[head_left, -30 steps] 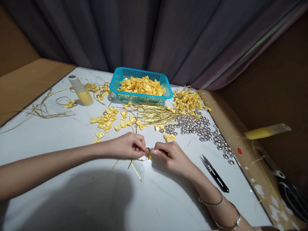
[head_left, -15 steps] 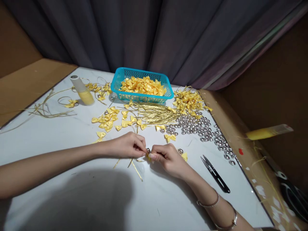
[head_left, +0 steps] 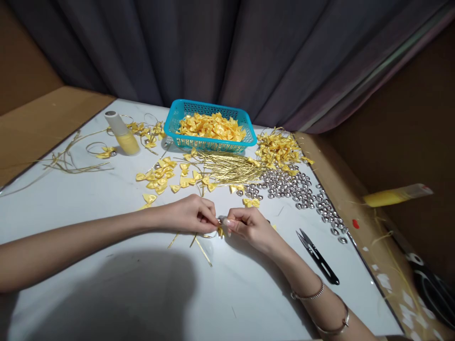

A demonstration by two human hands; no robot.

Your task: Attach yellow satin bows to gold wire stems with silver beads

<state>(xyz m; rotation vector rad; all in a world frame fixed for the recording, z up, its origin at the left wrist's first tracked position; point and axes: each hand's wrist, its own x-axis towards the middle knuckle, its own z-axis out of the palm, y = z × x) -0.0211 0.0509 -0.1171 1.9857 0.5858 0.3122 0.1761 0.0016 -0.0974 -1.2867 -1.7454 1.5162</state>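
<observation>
Low over the middle of the white table [head_left: 117,293], my left hand [head_left: 194,214] and my right hand [head_left: 250,229] meet fingertip to fingertip. Between them is a small yellow ribbon bow [head_left: 221,232] with a silver bell-like piece at its top, mostly covered by the fingers. My left hand pinches it from the left. The thumb and forefinger of my right hand close on it from the other side. Loose gold cords [head_left: 202,248] stick out below my left hand. Another yellow bow [head_left: 250,203] lies just beyond my right hand.
A blue basket [head_left: 210,142] of yellow bows stands at the back. Gold cords [head_left: 231,168] lie before it, with silver bells [head_left: 284,183] to their right. Black thread snips [head_left: 318,258] rest at right. A glue bottle [head_left: 122,135] stands at left; scissors [head_left: 433,289] lie beyond the right edge.
My right hand has shifted slightly and its fingers now sit higher on the silver piece, so more of the yellow bow shows below. My left hand has barely moved.
</observation>
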